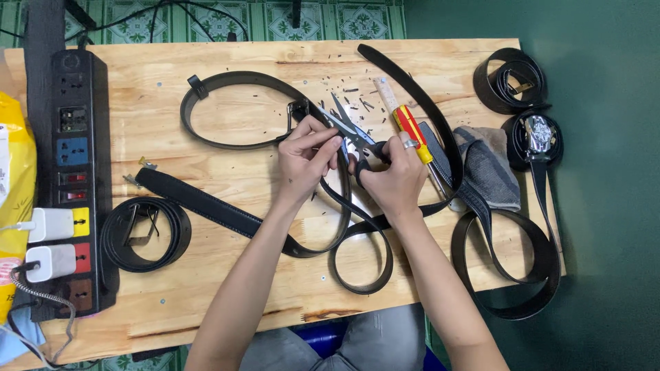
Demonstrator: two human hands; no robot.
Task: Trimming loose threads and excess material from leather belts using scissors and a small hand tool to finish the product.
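Note:
My left hand (301, 159) pinches the end of a black leather belt (227, 79) that loops across the wooden table (227, 185). My right hand (393, 177) grips black-handled scissors (349, 128) with the blades open at the belt end, just right of the belt's metal buckle (297, 110). Small black leather scraps (357, 93) lie scattered beyond the blades. A ring shows on a finger of my right hand.
A red and yellow screwdriver (411, 128) and a grey cloth (489, 165) lie right of my hands. Coiled black belts sit at the left (146, 233) and far right (512, 81). A black power strip (72, 178) with white chargers runs along the left edge, beside a yellow bag (12, 172).

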